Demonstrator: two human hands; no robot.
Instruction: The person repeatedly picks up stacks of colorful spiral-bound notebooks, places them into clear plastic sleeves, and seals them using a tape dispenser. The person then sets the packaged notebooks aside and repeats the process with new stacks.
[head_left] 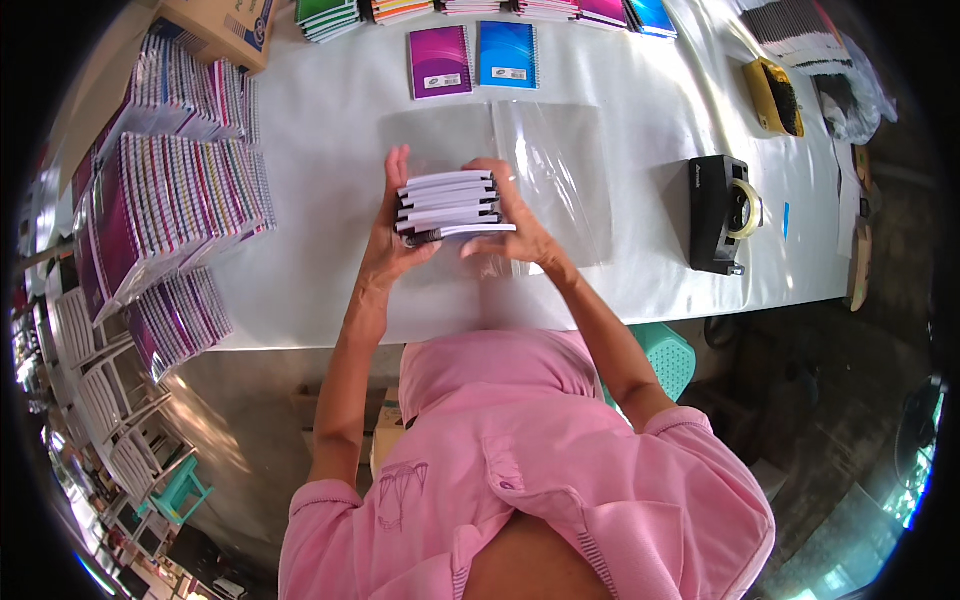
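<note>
The person's left hand (385, 235) and right hand (520, 225) close from either side on a small stack of spiral-bound notebooks with white page edges and dark covers (447, 207), held just above the middle of the long table covered in white glossy sheeting (320, 290). The left hand's fingers stand upright against the stack's left end, the thumb under its near corner; the right hand wraps the right end with fingers curled over the top. Both hands are clamped on the stack.

Beneath and at about 3 o'clock from the stack lies a clear flat plastic bag (555, 170), touching the tabletop. At 12 o'clock, well apart, lie a purple spiral notebook (440, 62) and a blue spiral notebook (507, 55) side by side, with a row of coloured notebook piles (480, 10) along the far edge beyond them. Toward 3 o'clock stands a black desktop tape dispenser with a roll of clear tape (722, 212), and at 2 o'clock a yellow-handled brush (772, 95). At 9 o'clock, fanned heaps of bagged spiral notebooks (175, 180) crowd the table's left end, with a brown cardboard box (215, 28) at 11 o'clock.

The floor below is bare grey concrete (250, 420). A turquoise plastic stool (670, 355) sits just under the table's near edge at 5 o'clock, and white folding chairs (95, 380) stand in a line at 8 o'clock.
</note>
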